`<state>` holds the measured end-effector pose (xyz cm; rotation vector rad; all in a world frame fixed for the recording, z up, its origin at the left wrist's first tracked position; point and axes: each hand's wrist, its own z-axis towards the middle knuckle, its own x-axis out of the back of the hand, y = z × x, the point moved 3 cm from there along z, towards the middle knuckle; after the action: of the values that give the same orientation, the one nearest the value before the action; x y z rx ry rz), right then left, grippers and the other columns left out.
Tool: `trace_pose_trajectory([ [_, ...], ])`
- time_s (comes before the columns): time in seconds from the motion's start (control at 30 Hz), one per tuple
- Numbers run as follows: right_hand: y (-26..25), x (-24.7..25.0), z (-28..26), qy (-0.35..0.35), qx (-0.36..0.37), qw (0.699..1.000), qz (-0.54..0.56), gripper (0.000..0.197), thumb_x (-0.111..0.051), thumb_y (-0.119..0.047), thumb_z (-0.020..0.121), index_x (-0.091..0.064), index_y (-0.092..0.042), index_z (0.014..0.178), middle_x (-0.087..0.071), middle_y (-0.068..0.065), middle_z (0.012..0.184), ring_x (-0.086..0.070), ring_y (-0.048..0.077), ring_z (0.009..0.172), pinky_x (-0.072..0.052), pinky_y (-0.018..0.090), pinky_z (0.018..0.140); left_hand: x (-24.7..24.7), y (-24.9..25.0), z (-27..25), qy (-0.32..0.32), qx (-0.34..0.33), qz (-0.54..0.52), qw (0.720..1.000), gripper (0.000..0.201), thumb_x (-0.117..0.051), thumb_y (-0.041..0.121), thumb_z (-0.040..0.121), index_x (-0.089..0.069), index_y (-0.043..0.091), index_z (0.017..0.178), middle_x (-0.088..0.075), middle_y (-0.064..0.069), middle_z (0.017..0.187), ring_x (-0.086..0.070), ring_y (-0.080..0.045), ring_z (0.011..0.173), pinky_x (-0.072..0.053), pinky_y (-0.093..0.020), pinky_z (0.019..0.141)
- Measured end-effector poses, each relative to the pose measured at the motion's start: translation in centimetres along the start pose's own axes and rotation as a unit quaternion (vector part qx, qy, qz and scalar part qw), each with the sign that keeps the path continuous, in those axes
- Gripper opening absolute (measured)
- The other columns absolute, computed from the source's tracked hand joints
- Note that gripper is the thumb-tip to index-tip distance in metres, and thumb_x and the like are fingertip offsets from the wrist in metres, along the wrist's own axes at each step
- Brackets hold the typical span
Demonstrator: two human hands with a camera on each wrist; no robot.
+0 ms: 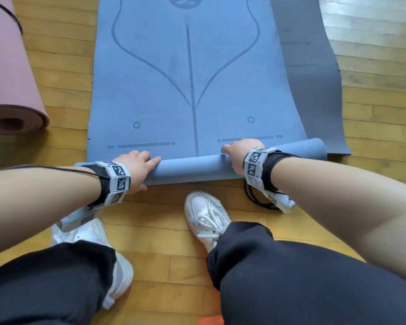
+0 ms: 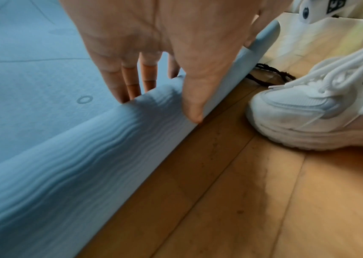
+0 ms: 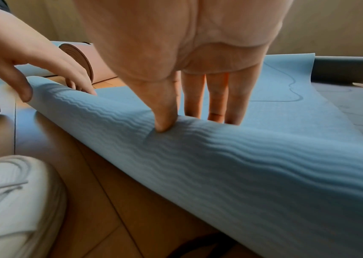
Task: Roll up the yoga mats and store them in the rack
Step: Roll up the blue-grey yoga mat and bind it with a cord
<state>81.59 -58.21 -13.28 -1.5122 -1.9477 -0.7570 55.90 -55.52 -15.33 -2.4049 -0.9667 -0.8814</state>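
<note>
A blue yoga mat [image 1: 192, 78] with printed guide lines lies flat on the wooden floor. Its near end is curled into a thin roll [image 1: 192, 168]. My left hand [image 1: 138, 164] grips the roll near its left end, fingers [image 2: 129, 83] over the far side and thumb on the near side. My right hand [image 1: 238, 153] grips the roll right of the middle the same way, thumb [image 3: 165, 118] pressing a dent into the ribbed underside [image 3: 242, 157]. The roll [image 2: 76, 157] rests on the floor along the mat's near edge.
A pink rolled mat [image 1: 10, 90] lies on the floor to the left. A grey mat [image 1: 314, 78] lies spread to the right, partly under the blue one. My white shoes [image 1: 204, 214] stand just behind the roll. A black strap loop [image 1: 256, 198] lies by my right wrist.
</note>
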Motion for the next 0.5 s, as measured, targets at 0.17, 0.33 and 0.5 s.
trace_pose_trajectory([
  [0.17, 0.5, -0.4, 0.4, 0.024, -0.014, 0.998, 0.048, 0.035, -0.047, -0.008, 0.088, -0.041, -0.023, 0.119, -0.058, 0.002, 0.102, -0.054, 0.024, 0.090, -0.038, 0.029, 0.057, 0.1, -0.7, 0.9, 0.018, -0.007, -0.015, 1.000, 0.061, -0.054, 0.020, 0.091, -0.022, 0.028, 0.143, -0.041, -0.001, 0.133, -0.045, -0.024, 0.117, -0.045, -0.037, 0.093],
  [0.33, 1.2, -1.2, -0.5, 0.082, 0.008, 0.996, 0.039, 0.034, -0.044, -0.023, 0.097, -0.045, -0.030, 0.130, -0.042, 0.002, 0.124, -0.038, 0.024, 0.117, -0.035, 0.032, 0.087, 0.2, -2.4, 2.1, 0.044, -0.012, -0.090, 0.995, 0.065, -0.055, 0.022, 0.091, -0.025, 0.037, 0.147, -0.038, 0.001, 0.139, -0.041, -0.023, 0.125, -0.040, -0.032, 0.098],
  [0.5, 1.4, -1.9, -1.3, 0.035, 0.020, 0.999, 0.021, 0.065, -0.051, -0.049, 0.093, -0.022, -0.028, 0.148, -0.037, 0.001, 0.136, -0.034, 0.024, 0.126, -0.038, 0.036, 0.101, -0.7, -2.9, 2.4, 0.083, -0.003, -0.088, 0.993, 0.064, -0.050, 0.028, 0.095, -0.018, 0.046, 0.147, -0.034, 0.002, 0.133, -0.035, -0.020, 0.123, -0.032, -0.029, 0.099],
])
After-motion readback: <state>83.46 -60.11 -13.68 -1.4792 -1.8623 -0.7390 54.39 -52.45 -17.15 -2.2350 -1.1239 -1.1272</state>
